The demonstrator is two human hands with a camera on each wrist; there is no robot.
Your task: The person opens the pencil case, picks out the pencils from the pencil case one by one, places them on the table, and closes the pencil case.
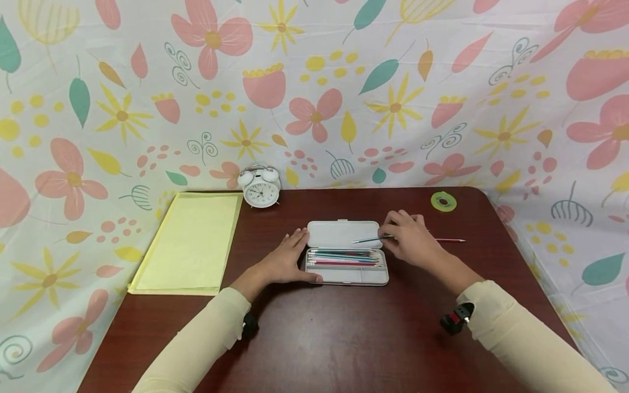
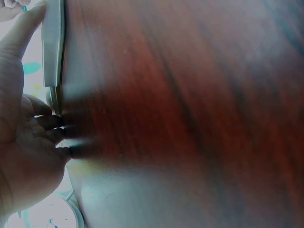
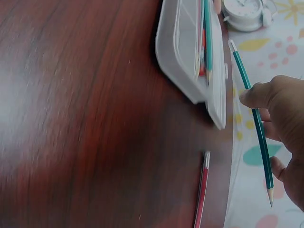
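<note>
An opened white pencil case (image 1: 336,275) lies on the table with its lid (image 1: 331,234) folded back. Several pencils (image 1: 344,256) fill its rear compartment. My left hand (image 1: 280,263) rests at the case's left side, fingers extended along the lid and thumb touching the front left corner. Above the right end of the lid, my right hand (image 1: 410,237) pinches a green pencil (image 3: 259,128) between thumb and fingers. In the right wrist view the pencil's white end points toward the case, its sharpened tip away. A red pencil (image 3: 203,185) lies on the table right of the case.
A yellow folder (image 1: 189,245) lies on the left part of the dark wooden table (image 1: 319,338). Behind the case, a white alarm clock (image 1: 261,191) stands at the back edge. A green tape roll (image 1: 444,201) sits at the back right. Patterned cloth hangs behind.
</note>
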